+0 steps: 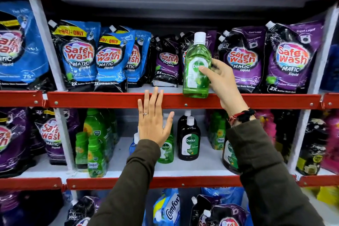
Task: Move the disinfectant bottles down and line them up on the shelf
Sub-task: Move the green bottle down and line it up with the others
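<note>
My right hand (222,82) grips a green disinfectant bottle (196,64) with a white cap, held upright at the front edge of the upper shelf (102,99). My left hand (154,121) is open, fingers spread, raised in front of that red shelf edge and holding nothing. On the lower shelf (192,167) stand a dark brown disinfectant bottle (189,139), another dark one (229,154) partly hidden by my right sleeve, and a green one (166,152) partly hidden behind my left hand.
Blue detergent pouches (110,60) and purple detergent pouches (289,58) fill the upper shelf on both sides. Green softener bottles (95,145) crowd the lower shelf's left, with more (217,134) behind on the right. A small blue bottle (133,143) stands by my left wrist.
</note>
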`<state>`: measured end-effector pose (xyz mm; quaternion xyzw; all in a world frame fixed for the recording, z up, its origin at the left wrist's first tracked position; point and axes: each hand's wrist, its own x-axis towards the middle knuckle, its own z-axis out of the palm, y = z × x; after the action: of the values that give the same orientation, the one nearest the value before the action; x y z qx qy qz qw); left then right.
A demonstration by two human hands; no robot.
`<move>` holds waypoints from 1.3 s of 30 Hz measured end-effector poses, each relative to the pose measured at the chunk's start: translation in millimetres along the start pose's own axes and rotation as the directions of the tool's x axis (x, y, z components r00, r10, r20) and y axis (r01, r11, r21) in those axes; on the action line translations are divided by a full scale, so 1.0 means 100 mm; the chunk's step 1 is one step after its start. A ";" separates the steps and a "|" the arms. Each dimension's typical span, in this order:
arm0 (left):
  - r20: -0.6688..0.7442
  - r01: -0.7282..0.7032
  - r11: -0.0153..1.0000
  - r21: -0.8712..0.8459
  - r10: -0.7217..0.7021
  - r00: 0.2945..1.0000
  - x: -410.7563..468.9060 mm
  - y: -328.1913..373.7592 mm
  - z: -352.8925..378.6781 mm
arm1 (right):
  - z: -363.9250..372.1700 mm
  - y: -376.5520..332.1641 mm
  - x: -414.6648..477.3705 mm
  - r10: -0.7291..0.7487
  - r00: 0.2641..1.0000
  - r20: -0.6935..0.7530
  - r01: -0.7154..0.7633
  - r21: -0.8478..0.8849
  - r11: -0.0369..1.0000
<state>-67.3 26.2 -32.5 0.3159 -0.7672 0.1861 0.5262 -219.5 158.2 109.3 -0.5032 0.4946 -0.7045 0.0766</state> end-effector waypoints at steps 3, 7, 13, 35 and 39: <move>-0.005 0.019 0.995 -0.098 -0.019 1.000 -0.20 0.02 0.02 | 0.01 0.09 -0.17 0.019 0.999 0.028 -0.019 0.010 1.000; 0.027 0.047 0.984 -0.173 -0.043 0.999 -0.49 0.04 0.05 | 0.03 0.25 -0.45 0.056 0.994 0.097 -0.058 0.014 0.998; 0.122 0.098 0.967 -0.235 -0.070 0.990 -0.97 -0.01 0.12 | 0.07 0.65 -0.84 0.079 0.988 0.129 -0.076 -0.023 0.997; 0.467 0.182 0.976 -0.118 -0.107 0.878 -2.35 -0.17 0.45 | 0.61 2.20 -1.44 0.376 0.915 0.145 -0.367 -0.087 0.926; 0.477 0.162 0.981 -0.102 -0.095 0.874 -2.36 -0.20 0.46 | 0.67 2.33 -1.47 0.397 0.903 0.161 -0.388 -0.089 0.917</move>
<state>-27.6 51.6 -269.1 0.3645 -0.8601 0.0148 0.3567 -186.9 88.8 -163.9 -0.4555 0.5961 -0.6136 0.2465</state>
